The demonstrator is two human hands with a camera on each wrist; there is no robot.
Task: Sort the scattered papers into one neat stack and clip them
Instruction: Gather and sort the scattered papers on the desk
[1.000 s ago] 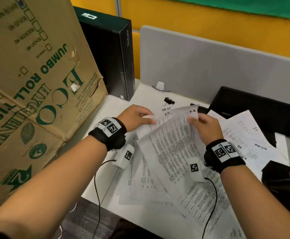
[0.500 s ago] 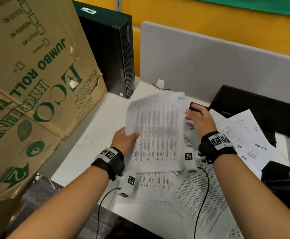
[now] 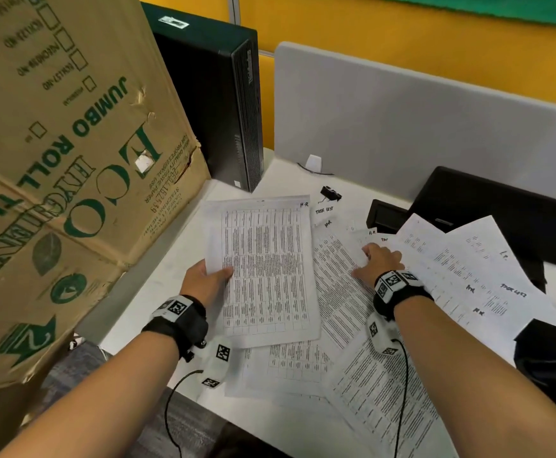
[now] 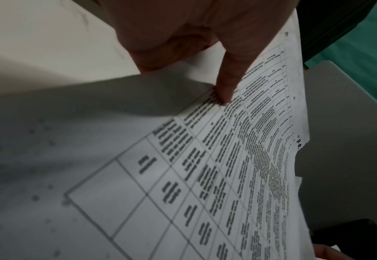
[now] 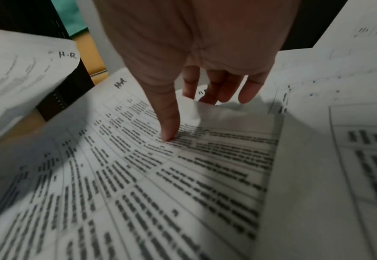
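Note:
My left hand (image 3: 207,281) holds a printed table sheet (image 3: 265,269) by its left edge just above the desk. In the left wrist view the thumb (image 4: 228,84) lies on top of that sheet (image 4: 216,167). My right hand (image 3: 378,262) rests on the scattered papers (image 3: 342,292) lying on the desk. Its thumb (image 5: 168,130) presses on a printed sheet (image 5: 183,176), and its straight fingers (image 5: 247,88) reach the sheet's raised far edge. More sheets (image 3: 468,269) fan out to the right and toward me (image 3: 289,368). A black binder clip (image 3: 330,194) lies at the back.
A big cardboard box (image 3: 71,160) crowds the left side. Behind it stands a black computer tower (image 3: 227,94). A grey partition (image 3: 402,127) closes the back. A black laptop (image 3: 501,206) and a small black box (image 3: 385,216) sit back right, and a dark object (image 3: 554,355) sits at the right edge.
My right hand let go of the sheet and came down onto the papers on the desk. My left hand carried the sheet to the left and lowered it.

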